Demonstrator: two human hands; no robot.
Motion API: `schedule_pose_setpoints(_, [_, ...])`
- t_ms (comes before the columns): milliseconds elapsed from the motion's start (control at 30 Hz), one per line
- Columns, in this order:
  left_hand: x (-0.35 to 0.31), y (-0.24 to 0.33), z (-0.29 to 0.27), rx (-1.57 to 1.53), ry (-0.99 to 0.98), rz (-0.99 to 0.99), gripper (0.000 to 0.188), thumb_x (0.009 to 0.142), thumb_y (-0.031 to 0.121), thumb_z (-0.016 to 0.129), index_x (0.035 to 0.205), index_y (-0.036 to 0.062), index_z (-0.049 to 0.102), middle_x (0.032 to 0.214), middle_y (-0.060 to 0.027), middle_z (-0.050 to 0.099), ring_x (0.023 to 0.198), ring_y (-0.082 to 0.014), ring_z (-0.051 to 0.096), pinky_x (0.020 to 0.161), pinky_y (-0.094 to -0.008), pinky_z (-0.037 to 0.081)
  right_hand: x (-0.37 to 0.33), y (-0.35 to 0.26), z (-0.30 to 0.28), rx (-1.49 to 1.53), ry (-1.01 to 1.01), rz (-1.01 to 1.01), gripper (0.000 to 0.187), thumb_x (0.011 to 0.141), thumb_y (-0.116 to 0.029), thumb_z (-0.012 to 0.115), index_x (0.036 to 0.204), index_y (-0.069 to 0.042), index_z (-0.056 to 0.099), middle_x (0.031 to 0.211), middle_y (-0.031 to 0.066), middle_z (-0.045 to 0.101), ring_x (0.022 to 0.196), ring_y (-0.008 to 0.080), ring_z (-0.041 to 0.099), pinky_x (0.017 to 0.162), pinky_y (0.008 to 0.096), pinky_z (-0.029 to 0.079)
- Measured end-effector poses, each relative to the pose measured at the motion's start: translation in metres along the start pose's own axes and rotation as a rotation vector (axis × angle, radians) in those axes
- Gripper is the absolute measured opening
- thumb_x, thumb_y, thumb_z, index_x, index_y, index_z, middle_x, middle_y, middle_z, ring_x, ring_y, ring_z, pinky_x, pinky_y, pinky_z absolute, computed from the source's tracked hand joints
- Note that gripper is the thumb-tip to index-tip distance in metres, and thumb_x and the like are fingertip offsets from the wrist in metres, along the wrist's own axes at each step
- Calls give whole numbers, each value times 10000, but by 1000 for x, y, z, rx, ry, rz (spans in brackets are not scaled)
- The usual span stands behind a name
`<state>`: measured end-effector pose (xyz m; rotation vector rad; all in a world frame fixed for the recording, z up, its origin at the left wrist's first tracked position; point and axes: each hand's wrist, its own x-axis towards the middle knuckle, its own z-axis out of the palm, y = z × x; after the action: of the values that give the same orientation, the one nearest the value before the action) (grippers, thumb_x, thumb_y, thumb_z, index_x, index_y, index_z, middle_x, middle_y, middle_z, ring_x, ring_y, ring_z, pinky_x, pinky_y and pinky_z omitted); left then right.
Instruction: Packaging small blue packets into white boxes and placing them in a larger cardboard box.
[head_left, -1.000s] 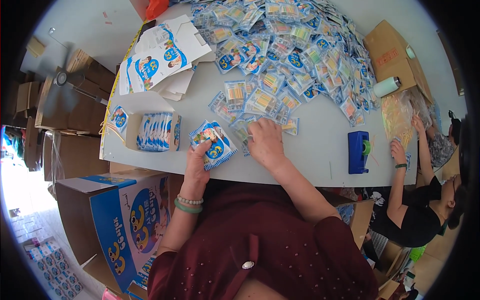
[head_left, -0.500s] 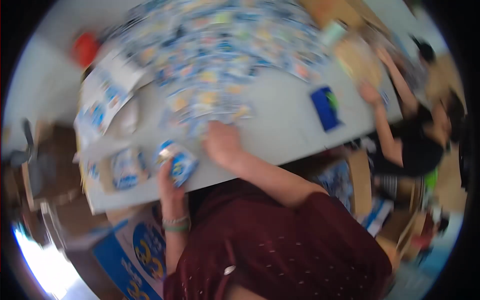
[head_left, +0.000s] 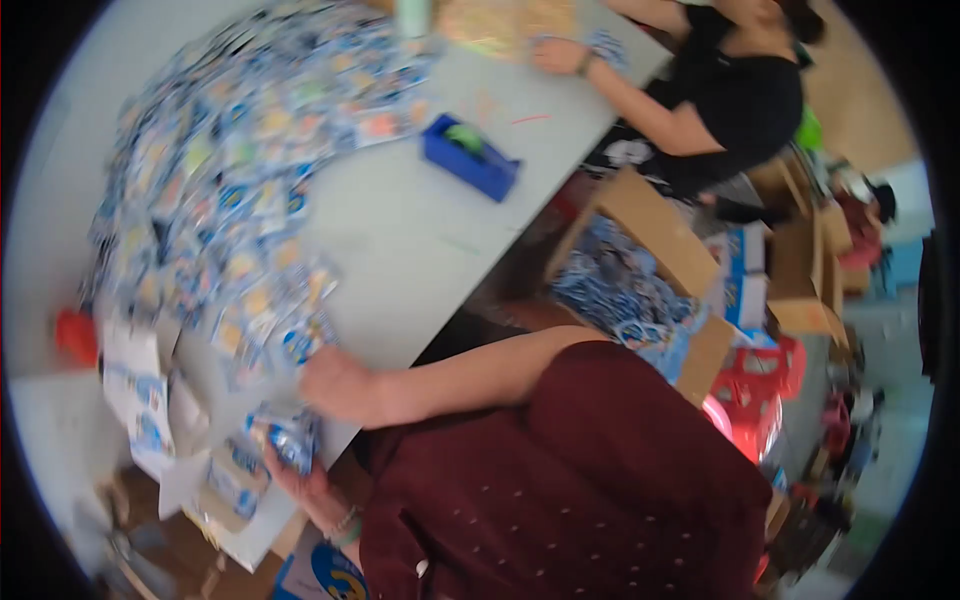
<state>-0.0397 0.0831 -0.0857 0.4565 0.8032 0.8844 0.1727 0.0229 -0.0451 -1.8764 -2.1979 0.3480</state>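
Note:
Low on the left, my left hand is closed around a small bunch of shiny blue-and-white packets, holding them up by the table's edge. My right hand is just above it, at the near end of a wide heap of small clear-and-blue packets. One blue packet lies right at its fingertips. Blur and the back of that hand hide its fingers, so their grip does not show.
White table with a blue tape dispenser. A torn white bag and a blue-and-white pack lie left. Right of the table stands an open carton of blue packets. A co-worker reaches over the table's far end.
The view has swung right, so the table and heap appear further left and turned. The carton beside the table shows more fully. My left hand still holds the packets; my right stays by the heap.

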Motion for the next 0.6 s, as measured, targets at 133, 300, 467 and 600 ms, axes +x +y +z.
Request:
schedule_pose_setpoints(133, [13, -16, 0, -1, -4, -15, 479, 844, 214, 643, 1277, 60, 510, 1192, -81, 612, 1088, -249, 594, 946, -420, 487, -21, 23, -8, 326, 109, 173, 116, 727, -73, 575, 825, -15, 603, 840, 179, 617, 836, 378, 599, 768, 474, 488])
schedule_pose_setpoints(300, [2, -25, 34, -100, 16, 58, 452, 815, 127, 657, 1239, 34, 531, 1129, -93, 630, 1033, -233, 619, 916, -400, 508, -14, 41, -30, 429, 151, 134, 153, 766, -138, 636, 880, -41, 608, 1032, 161, 594, 1028, 371, 552, 836, 465, 453])
schedule_pose_setpoints(467, [-4, -21, 35, -142, 79, 70, 352, 817, 95, 635, 1149, 2, 565, 1067, -123, 643, 951, -235, 646, 860, -369, 538, 7, 45, -10, -69, 398, 172, 241, 711, -138, 695, 916, -45, 609, 1176, 147, 525, 1142, 333, 475, 964, 446, 365])
schedule_pose_setpoints(600, [-4, -19, 33, -54, -27, 73, 424, 811, 138, 681, 1203, 39, 552, 1064, -65, 641, 977, -205, 634, 887, -373, 528, 1, 41, -15, -32, 221, 159, 300, 707, -131, 703, 966, -23, 598, 1117, 150, 560, 1107, 350, 499, 972, 450, 353])
